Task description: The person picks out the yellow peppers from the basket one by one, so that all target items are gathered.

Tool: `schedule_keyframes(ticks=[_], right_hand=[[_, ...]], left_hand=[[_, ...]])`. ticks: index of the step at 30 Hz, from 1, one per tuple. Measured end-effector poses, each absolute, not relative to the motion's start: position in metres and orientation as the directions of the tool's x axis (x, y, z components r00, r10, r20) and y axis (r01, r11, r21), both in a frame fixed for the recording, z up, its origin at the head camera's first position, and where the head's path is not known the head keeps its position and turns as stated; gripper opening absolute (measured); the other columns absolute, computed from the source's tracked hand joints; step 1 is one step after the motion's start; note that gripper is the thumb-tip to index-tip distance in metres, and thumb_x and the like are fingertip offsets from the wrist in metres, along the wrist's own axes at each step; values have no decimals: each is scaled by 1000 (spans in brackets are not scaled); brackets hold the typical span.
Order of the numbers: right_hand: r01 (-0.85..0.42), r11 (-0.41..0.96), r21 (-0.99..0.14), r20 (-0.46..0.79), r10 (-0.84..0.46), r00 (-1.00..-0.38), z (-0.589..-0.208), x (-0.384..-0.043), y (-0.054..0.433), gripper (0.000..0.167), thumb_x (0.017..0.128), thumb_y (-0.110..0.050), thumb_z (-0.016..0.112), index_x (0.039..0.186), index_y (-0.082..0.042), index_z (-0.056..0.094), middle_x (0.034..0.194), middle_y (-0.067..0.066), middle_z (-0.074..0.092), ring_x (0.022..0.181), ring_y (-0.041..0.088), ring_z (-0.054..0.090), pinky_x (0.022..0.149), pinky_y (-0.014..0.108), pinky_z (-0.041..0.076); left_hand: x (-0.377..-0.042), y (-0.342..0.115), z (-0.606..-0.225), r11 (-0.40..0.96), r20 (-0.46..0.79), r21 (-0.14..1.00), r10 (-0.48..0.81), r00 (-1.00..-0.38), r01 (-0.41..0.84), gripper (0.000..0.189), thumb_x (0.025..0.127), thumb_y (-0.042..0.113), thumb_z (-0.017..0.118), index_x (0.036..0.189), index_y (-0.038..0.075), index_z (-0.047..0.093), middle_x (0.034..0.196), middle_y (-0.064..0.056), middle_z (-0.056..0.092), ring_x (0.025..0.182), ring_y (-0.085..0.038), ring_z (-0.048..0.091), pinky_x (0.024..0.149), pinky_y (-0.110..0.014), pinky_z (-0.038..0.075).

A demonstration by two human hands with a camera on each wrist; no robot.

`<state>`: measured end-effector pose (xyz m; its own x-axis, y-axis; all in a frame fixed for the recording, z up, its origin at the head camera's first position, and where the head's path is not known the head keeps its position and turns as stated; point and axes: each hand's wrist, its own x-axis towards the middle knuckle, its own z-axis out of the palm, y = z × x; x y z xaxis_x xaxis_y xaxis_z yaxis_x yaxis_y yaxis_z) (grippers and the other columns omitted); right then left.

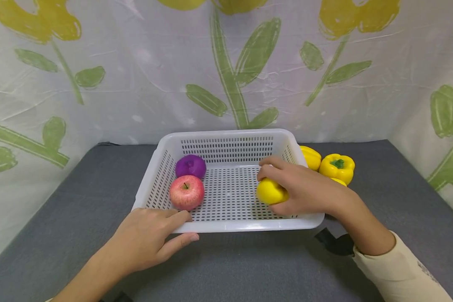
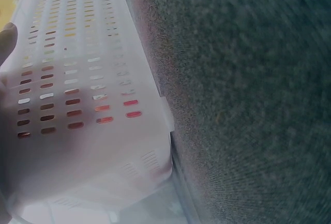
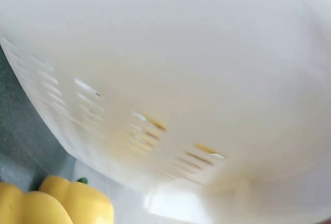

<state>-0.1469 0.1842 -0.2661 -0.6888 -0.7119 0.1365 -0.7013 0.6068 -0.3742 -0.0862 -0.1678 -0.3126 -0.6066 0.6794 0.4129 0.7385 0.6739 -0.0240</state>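
A white perforated plastic basket (image 1: 230, 227) stands on the dark grey cloth. My left hand (image 1: 151, 235) grips its near rim at the left corner, fingers over the edge and thumb outside. Inside the basket's right part, my right hand (image 1: 305, 188) holds a smooth, rounded, lemon-like yellow fruit (image 1: 271, 191) between fingers and thumb. A red apple (image 1: 186, 192) lies at the left inside, and behind it sits a round purple vegetable (image 1: 191, 166). The left wrist view shows the slotted outer wall (image 2: 77, 157); in the right wrist view the basket wall (image 3: 155, 53) hides the held fruit.
Right of the basket lie a yellow bell pepper (image 1: 337, 167) with a green stem and another yellow pepper (image 1: 310, 157), partly behind the rim. More yellow (image 1: 339, 181) shows behind my right wrist. A flower-printed curtain (image 1: 147, 84) closes off the back and sides.
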Motion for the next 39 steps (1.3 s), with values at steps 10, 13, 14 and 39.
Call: schedule_keyframes(ticks=[10, 13, 14, 39], right_hand=[[-717, 594, -365, 211, -697, -685, -254, -141, 198, 45, 78, -14, 81, 115, -20, 57, 142, 2, 47, 101, 14, 58, 77, 35, 49], [-712, 604, -357, 209, -692, -691, -248, -137, 201, 46, 78, -16, 82, 116, -21, 57, 143, 1, 46, 103, 15, 58, 76, 36, 48], [-712, 607, -354, 210, -690, -693, -246, -136, 202, 46, 77, -17, 82, 116, -21, 57, 142, 0, 46, 106, 16, 57, 76, 36, 48], [-625, 723, -294, 272, -564, -780, -215, -123, 263, 53, 75, -21, 90, 117, -20, 57, 136, 5, 50, 100, 20, 57, 74, 30, 51]], left_hand=[[-86, -168, -312, 672, 413, -24, 681, -605, 740, 39, 100, 60, 47, 94, 24, 60, 71, 16, 55, 59, 1, 44, 51, -24, 38], [-86, -168, -312, 669, 419, -22, 681, -601, 743, 39, 100, 60, 47, 93, 24, 59, 70, 16, 53, 58, 2, 42, 50, -23, 37], [-86, -168, -312, 668, 420, -22, 681, -599, 744, 39, 100, 60, 46, 93, 24, 59, 69, 16, 52, 58, 2, 42, 50, -23, 37], [-86, -167, -311, 672, 408, -18, 681, -608, 740, 36, 99, 60, 50, 92, 25, 56, 69, 17, 51, 58, 2, 40, 50, -21, 35]])
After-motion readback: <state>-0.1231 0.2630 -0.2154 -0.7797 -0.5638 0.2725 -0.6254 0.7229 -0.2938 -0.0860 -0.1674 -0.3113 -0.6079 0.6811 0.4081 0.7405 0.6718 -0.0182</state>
